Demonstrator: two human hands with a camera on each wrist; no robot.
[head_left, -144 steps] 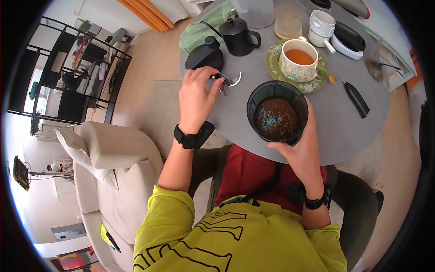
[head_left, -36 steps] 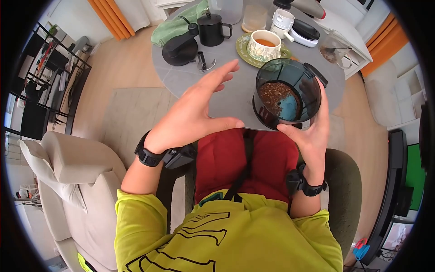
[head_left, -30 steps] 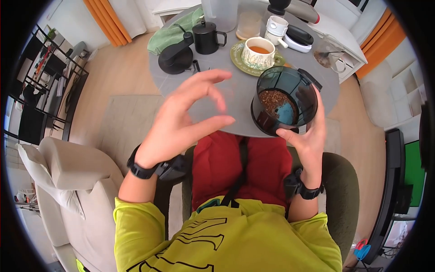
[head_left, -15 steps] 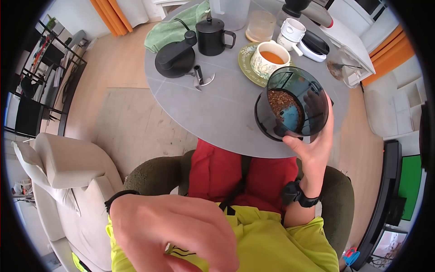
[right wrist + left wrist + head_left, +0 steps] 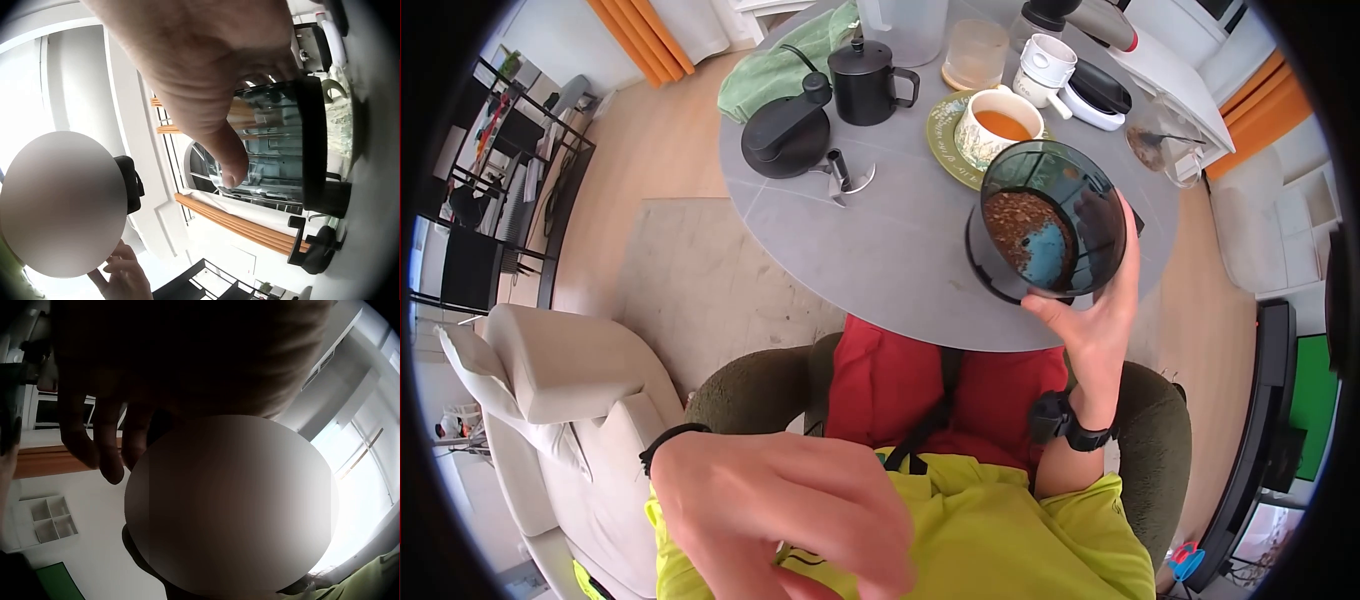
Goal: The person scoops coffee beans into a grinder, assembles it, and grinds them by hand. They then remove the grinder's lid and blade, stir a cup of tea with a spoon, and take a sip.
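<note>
Hands first: we see the right hand [image 5: 1097,305] wrapped around a dark, see-through plastic container [image 5: 1048,232], thumb on the near wall and fingers on the far side, so its grip is closed on the container. The container is tilted toward the viewer at the near right edge of a round grey desk [image 5: 880,250]; whether its base touches the desktop we cannot tell. Brown ground matter [image 5: 1015,222] lies inside it, with a patch of blue showing in the bottom. From the right wrist view, the thumb [image 5: 220,153] presses against the clear wall of the container [image 5: 287,147].

We see the left hand [image 5: 785,520] lifted close to the head camera, well apart from the desk, blurred, fingers loosely curled and holding nothing.

Farther back on the desk stand a cup of orange-brown liquid [image 5: 998,125] on a green saucer [image 5: 945,130], a black pitcher [image 5: 865,72], a black round lid with a knob [image 5: 783,130], a small metal blade piece [image 5: 842,172] just beside the lid, and a green cloth [image 5: 785,62]. Just behind the cup stand stacked white cups [image 5: 1045,62].
</note>
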